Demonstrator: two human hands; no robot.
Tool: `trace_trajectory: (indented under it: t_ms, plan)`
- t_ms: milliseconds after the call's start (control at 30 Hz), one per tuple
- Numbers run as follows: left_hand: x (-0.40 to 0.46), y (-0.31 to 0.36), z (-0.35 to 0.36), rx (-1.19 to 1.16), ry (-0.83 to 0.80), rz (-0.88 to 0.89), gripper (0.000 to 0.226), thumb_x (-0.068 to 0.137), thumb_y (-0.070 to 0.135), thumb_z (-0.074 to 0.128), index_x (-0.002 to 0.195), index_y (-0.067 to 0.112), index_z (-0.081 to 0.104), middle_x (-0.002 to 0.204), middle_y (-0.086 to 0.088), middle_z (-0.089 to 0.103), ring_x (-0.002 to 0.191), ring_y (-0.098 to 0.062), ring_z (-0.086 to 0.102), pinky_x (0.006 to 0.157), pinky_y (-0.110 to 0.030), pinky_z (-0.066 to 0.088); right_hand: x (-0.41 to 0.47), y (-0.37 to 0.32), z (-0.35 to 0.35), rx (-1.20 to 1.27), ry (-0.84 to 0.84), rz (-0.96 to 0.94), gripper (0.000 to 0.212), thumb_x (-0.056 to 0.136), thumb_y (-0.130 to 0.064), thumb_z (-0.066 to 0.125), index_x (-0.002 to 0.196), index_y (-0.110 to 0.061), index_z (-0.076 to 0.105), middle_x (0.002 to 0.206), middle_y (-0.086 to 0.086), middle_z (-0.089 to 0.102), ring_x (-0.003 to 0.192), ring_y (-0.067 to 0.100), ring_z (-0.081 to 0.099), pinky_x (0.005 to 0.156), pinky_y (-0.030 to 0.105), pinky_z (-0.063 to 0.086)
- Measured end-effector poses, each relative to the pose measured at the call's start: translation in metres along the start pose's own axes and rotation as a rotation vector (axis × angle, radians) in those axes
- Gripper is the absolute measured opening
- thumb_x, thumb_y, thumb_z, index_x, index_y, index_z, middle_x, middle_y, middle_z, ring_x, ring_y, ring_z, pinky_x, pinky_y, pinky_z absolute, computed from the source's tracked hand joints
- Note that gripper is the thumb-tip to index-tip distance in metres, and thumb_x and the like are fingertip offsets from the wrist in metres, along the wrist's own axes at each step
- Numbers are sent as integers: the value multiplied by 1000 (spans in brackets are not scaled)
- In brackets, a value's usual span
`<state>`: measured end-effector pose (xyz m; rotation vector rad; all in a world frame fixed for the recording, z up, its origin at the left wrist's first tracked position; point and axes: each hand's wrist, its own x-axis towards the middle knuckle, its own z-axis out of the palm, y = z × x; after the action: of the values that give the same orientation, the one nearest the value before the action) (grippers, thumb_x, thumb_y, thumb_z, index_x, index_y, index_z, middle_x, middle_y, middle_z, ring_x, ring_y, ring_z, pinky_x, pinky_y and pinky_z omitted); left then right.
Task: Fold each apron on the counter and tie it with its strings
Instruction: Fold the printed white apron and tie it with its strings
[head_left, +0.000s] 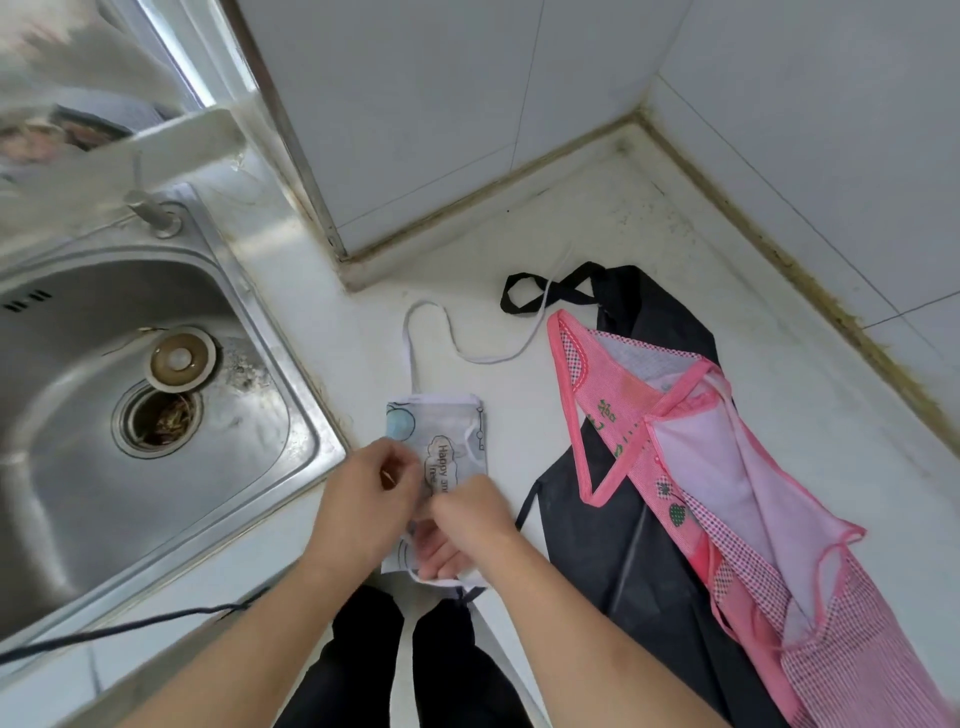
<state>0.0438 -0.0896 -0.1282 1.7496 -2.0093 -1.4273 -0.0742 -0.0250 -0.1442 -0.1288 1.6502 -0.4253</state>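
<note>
Fingers of our left hand (371, 486) and right hand (470, 512) curl pinching the folded white apron (449, 441) at its near end, its long axis running away from us toward its loose string (441, 325) on the counter (649, 234).

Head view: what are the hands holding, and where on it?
Both the left hand and right hand grip the folded white printed apron at its near end, by the counter edge. Fingers partly hidden; exact pinch unclear.

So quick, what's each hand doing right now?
Left hand: pinching the folded white printed apron.
Right hand: fingers curled on the same apron's near end.
</note>
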Motion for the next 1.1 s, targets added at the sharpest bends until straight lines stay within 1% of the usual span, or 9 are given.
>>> trace_trajectory:
  t_ms: [100,200,333,433,600,733,800,933,1100]
  plan:
    - [-25,-32,0,175,-9,8,19,95,20,64,100,38,61,85,13,66,72,-1,61,62,-19,46,-14,5,-9,163,-92,-51,20,93,-8,63,82,6,73,69,21,72,50,28,67,46,29,55]
    - [-33,-48,6,285,-23,55,21,98,22,61,109,38,54,93,14,60,77,-3,59,66,-29,52,-22,18,-18,239,168,-213,12,85,-3,59,81,0,70,65,12,69,52,25,60,49,27,45]
    - [-34,-44,13,280,9,73,15,99,23,57,111,32,54,99,12,57,84,-9,60,72,-37,55,-25,34,-24,-326,566,-279,28,88,-45,64,101,-21,58,96,-8,60,86,20,58,67,33,40]
    - [-38,-41,12,160,33,42,19,98,20,59,109,34,58,98,12,63,82,-5,61,71,-31,54,-18,41,-16,-410,452,-310,36,84,-55,64,89,-20,55,97,-1,62,87,22,61,67,34,44]
    - [-53,-42,4,-85,208,-165,13,95,19,66,93,25,55,90,3,66,85,-18,65,70,-35,51,-17,43,-24,-68,355,-394,25,87,-23,70,76,-18,49,75,-2,59,67,15,56,58,26,44]
    - [-57,-43,1,-332,-160,-489,25,98,36,68,105,13,73,94,-3,78,83,-24,72,87,-40,59,-24,50,-35,96,239,-425,9,84,-11,71,85,-18,64,88,6,75,83,27,73,70,43,62]
    - [-63,-29,-5,-657,-402,-522,32,104,33,57,117,12,77,114,-10,78,105,-28,74,103,-44,53,-31,50,-41,151,180,-415,11,83,-10,73,87,-19,69,91,10,77,84,28,74,69,45,64]
    - [-70,0,-19,-1266,-462,-573,66,106,57,39,129,5,72,138,-26,64,127,-44,63,116,-60,39,-48,50,-45,186,97,-427,23,74,-18,74,97,-14,72,100,16,77,99,41,74,90,59,60]
    - [-77,36,-32,-811,-401,-351,37,100,20,66,129,-2,66,118,-23,75,109,-42,73,106,-59,50,-80,41,-48,158,-34,-443,32,75,-10,74,106,-14,75,98,10,80,89,27,76,78,38,60]
